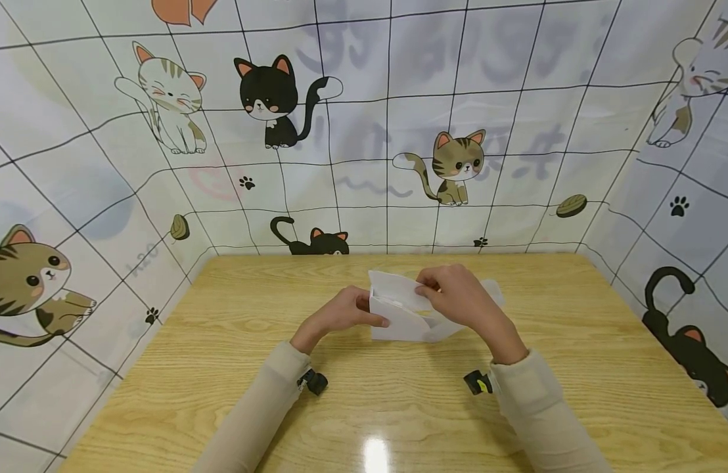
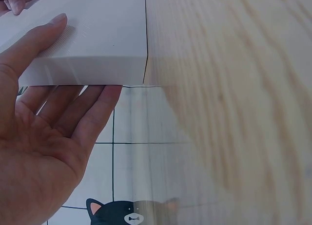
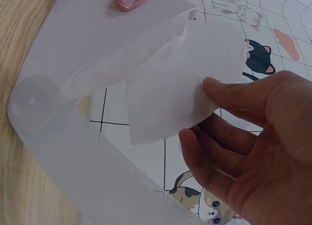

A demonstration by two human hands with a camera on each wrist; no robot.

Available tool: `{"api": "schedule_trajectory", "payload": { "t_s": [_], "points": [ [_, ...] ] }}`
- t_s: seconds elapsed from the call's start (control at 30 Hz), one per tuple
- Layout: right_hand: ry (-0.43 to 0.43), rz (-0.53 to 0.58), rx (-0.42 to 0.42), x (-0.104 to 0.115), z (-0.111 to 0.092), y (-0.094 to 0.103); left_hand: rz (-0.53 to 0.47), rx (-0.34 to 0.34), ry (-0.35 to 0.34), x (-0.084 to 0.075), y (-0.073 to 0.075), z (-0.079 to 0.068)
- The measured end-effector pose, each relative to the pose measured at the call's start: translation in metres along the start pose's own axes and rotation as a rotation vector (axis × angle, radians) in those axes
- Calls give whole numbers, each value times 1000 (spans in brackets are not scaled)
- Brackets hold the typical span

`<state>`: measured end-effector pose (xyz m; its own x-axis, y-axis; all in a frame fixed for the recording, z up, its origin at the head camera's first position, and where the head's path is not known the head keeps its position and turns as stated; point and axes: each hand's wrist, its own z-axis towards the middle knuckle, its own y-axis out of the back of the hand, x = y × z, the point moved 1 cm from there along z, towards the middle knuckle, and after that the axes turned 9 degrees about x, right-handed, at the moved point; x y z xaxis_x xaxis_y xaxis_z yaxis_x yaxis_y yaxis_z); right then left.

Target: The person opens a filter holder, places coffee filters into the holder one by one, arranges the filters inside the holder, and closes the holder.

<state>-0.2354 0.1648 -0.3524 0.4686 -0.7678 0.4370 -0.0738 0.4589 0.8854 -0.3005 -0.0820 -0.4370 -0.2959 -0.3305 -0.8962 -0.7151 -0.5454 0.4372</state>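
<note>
A white case [image 1: 399,324] stands on the wooden table, and a translucent cover [image 3: 92,152] swings out from a round pivot at its corner. My left hand [image 1: 343,310] grips the case at its left end; in the left wrist view the thumb lies on the broad face and the fingers reach beneath the edge. A thin white sheet [image 3: 170,84] sticks out of the case's open side. Between thumb and fingers my right hand [image 1: 458,295] pinches the sheet's free edge. The inside of the case is mostly hidden.
The wooden table [image 1: 234,368] reaches back to a cloth backdrop [image 1: 364,131] printed with cats and grid lines, which also hangs at both sides. Dark wrist cameras sit by the left sleeve [image 1: 257,401] and right sleeve [image 1: 535,394].
</note>
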Motion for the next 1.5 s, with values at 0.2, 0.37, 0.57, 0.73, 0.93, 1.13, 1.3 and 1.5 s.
{"api": "schedule_trajectory", "payload": {
  "t_s": [0.2,0.37,0.57,0.73,0.93,1.13,1.3,1.5],
  "points": [
    [18,-2,18,-1,-1,2,11,-5,4,-1,0,0],
    [22,-27,2,-2,-1,2,14,-5,8,-1,0,0],
    [35,-33,9,-4,-1,3,10,-7,15,0,0,0],
    [50,-32,17,-5,0,2,17,-13,18,0,1,-1],
    [50,-36,19,-5,0,2,23,-17,23,0,1,-1],
    [50,-40,26,-5,0,1,22,-11,22,0,1,-1],
    [45,-38,37,-6,1,-1,18,-8,16,0,1,-1],
    [28,-39,57,-6,2,-2,18,-3,10,0,0,-1]
  ]
}}
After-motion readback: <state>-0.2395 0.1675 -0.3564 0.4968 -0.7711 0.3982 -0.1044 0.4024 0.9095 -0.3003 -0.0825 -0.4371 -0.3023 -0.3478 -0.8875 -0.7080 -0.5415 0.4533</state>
